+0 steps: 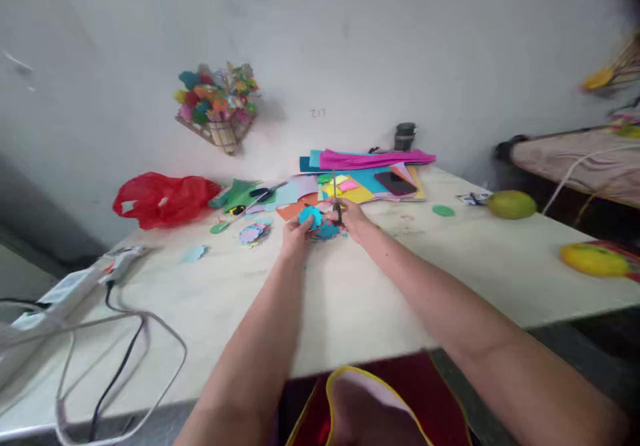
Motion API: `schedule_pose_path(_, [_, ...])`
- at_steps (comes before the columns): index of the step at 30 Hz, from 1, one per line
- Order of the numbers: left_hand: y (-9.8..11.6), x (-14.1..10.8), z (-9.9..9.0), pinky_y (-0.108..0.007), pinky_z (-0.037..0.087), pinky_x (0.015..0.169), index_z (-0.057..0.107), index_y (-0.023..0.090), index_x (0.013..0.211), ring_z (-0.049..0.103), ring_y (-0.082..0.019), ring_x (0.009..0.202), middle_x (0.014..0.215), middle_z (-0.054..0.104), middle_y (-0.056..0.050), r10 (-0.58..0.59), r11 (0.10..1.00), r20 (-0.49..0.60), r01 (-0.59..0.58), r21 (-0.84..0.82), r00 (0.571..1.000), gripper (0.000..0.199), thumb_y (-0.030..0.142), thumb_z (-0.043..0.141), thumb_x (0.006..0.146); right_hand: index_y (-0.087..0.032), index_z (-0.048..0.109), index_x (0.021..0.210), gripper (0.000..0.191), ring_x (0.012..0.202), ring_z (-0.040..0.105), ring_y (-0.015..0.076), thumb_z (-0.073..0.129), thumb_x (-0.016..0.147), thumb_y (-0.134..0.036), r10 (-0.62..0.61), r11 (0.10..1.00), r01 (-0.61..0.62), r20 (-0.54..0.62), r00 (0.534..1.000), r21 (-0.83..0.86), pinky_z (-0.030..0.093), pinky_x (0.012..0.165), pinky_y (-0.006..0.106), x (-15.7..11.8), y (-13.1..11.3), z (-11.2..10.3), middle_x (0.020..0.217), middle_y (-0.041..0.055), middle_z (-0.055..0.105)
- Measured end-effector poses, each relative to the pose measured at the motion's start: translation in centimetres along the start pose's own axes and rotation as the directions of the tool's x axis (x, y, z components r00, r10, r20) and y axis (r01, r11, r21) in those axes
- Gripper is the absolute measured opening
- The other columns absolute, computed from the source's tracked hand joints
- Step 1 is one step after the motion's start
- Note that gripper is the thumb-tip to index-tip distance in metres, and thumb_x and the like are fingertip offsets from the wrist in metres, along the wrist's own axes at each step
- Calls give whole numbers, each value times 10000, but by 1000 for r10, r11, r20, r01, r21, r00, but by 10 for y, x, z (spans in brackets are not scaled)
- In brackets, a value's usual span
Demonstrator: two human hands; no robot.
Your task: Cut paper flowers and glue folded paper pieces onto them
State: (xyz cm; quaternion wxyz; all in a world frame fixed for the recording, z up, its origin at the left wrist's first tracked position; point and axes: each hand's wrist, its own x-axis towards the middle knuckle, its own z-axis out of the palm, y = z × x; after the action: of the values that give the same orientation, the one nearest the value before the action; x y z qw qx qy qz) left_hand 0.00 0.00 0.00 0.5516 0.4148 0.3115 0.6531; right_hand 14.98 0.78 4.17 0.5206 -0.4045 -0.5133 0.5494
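My left hand (296, 234) is closed on a scallop-edged blue paper piece (311, 217) above the middle of the table. Close on its right, my right hand (350, 218) grips dark-handled scissors (335, 196), whose blades point up and away from me. Blue paper scraps (327, 231) lie on the table beneath and between both hands. To the left of my left hand sits a small stack of scalloped paper shapes (253, 233), lilac on top. Slight blur hides the exact finger positions.
Coloured sheets (295, 191) and a dark phone-like object (395, 183) lie behind my hands. A red plastic bag (167, 199), power strips (70, 286) and cables (143, 315) are at left. A green fruit (511, 204) and a yellow one (595, 259) are at right.
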Motion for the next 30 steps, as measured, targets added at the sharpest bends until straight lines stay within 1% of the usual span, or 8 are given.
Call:
schedule_pose_path(4, [3, -2, 2, -272, 554, 658, 646, 141, 768, 672, -156, 648, 718, 695, -24, -1, 1000, -59, 2, 12, 998, 381, 361, 845, 529, -148, 555, 1004, 375, 383, 500, 55, 675, 661, -57, -3, 997, 7, 45, 999, -73, 269, 326, 131, 0, 2, 0, 520, -68, 596])
schedule_pose_path(7, [4, -3, 2, -258, 550, 643, 653, 136, 768, 680, -163, 667, 731, 699, -36, 7, 1000, -106, -4, 31, 994, 362, 363, 830, 550, -152, 566, 873, 186, 359, 467, 48, 675, 728, -195, -27, 987, 49, 140, 990, -155, 280, 328, 136, -1, 4, -4, 495, -61, 572])
schedule_pose_path(8, [4, -3, 2, -258, 550, 640, 656, 131, 765, 682, -168, 674, 735, 701, -43, 9, 999, -120, -5, 33, 993, 351, 357, 825, 557, -152, 569, 843, 167, 360, 463, 48, 667, 749, -251, -25, 980, 59, 176, 984, -191, 276, 324, 138, -1, 5, -6, 495, -54, 568])
schedule_pose_path(11, [6, -3, 2, -275, 554, 634, 662, 123, 754, 682, -180, 663, 727, 703, -59, 9, 1000, -153, -7, 14, 988, 317, 327, 816, 568, -148, 587, 819, 229, 368, 463, 50, 641, 777, -367, -1, 951, 86, 274, 962, -296, 259, 310, 143, -1, 7, -14, 527, -32, 581])
schedule_pose_path(15, [9, -4, 4, -307, 564, 685, 655, 119, 741, 687, -188, 681, 710, 696, -52, 17, 998, -191, -28, -55, 981, 269, 273, 805, 579, -147, 583, 816, 276, 395, 493, 61, 619, 788, -419, 0, 930, 137, 372, 928, -341, 263, 308, 151, 3, 13, -24, 579, -10, 605])
schedule_pose_path(21, [13, -6, 7, -354, 562, 764, 647, 110, 737, 694, -202, 697, 700, 688, -56, -4, 994, -245, -24, -108, 969, 207, 202, 780, 608, -152, 555, 789, 254, 402, 496, 68, 641, 759, -388, 6, 918, 157, 411, 912, -363, 285, 328, 160, 3, 11, -25, 576, -16, 593])
schedule_pose_path(25, [14, -6, 9, -346, 565, 757, 644, 121, 721, 697, -202, 690, 654, 680, -40, 0, 991, -251, -33, -127, 968, 183, 195, 772, 613, -144, 561, 812, 195, 373, 474, 70, 638, 747, -310, 47, 913, 119, 391, 919, -389, 294, 334, 170, -2, 6, -20, 531, -29, 566])
schedule_pose_path(30, [12, -5, 10, -345, 561, 768, 643, 118, 713, 697, -193, 674, 671, 684, -38, 2, 983, -261, -50, -175, 965, 127, 144, 740, 634, -141, 563, 810, 177, 364, 469, 76, 633, 747, -290, 70, 921, 83, 371, 926, -381, 308, 341, 177, -6, 3, -17, 516, -24, 563])
